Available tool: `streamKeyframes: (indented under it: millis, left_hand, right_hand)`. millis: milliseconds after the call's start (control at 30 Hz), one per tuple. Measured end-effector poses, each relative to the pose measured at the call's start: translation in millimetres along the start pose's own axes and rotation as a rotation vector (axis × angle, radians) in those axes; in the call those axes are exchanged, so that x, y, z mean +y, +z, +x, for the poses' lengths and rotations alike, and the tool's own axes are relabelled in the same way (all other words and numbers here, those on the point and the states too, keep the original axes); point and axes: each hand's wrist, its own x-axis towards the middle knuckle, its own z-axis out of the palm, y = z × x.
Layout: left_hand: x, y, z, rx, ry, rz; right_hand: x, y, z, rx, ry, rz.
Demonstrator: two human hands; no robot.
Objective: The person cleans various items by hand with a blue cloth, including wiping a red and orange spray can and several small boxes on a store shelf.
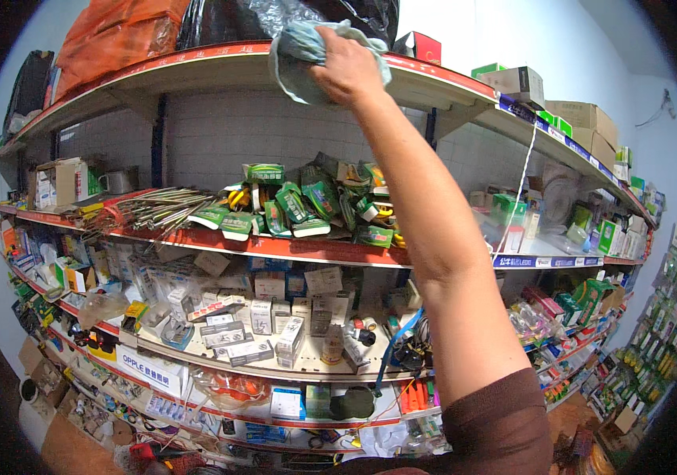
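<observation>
My right hand (347,68) is raised to the top shelf and grips a pale blue-green cloth (300,44). The cloth lies over the shelf's red front edge (225,52) and hangs below it, in front of a black plastic bag (225,24). My bare forearm crosses the shelves below, and a dark brown sleeve covers the upper arm. My left hand is out of view. Before me, on the shelf under the top one, green-packaged goods (291,202) are heaped beside a bundle of thin metal rods (166,208).
An orange bag (118,41) stands at the top left; a red box (424,48) and cardboard boxes (581,122) stand to the right. Small white boxes (261,317) crowd a lower shelf. A white twisted cord (519,190) hangs at the right, a blue strap (394,344) lower down.
</observation>
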Motion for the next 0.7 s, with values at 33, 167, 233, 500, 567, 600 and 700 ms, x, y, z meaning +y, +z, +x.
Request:
streamKeyframes:
  millis: [33,167,233,500,567,600,700]
  left_hand:
    - [1.6,-2.7,-4.7,0.008,0.004,-0.014]
    - [7.0,-10.7,-30.7,0.039,0.038,-0.081]
    - [7.9,-17.3,-49.2,0.064,0.063,-0.112]
    - [2.0,-66.3,-147.5,0.132,0.140,-0.272]
    - [-6.4,-84.3,-183.0,0.139,0.160,-0.318]
    - [-13.7,-94.9,-204.9,0.136,0.176,-0.346]
    - [-50.6,-136.1,-296.7,0.100,0.224,-0.444]
  right_hand:
    - [11.3,-4.5,-5.3,-0.005,-0.016,-0.006]
    - [66.2,-39.4,-29.7,-0.060,0.120,-0.038]
    - [92.5,-60.3,-46.2,-0.081,0.196,-0.023]
    - [131.9,-73.7,-54.3,0.033,0.320,-0.070]
    - [104.9,-74.0,-47.2,0.001,0.324,-0.034]
    - [98.4,-66.7,-42.5,0.015,0.287,-0.028]
    - [54.1,-48.9,-27.7,-0.050,0.220,0.008]
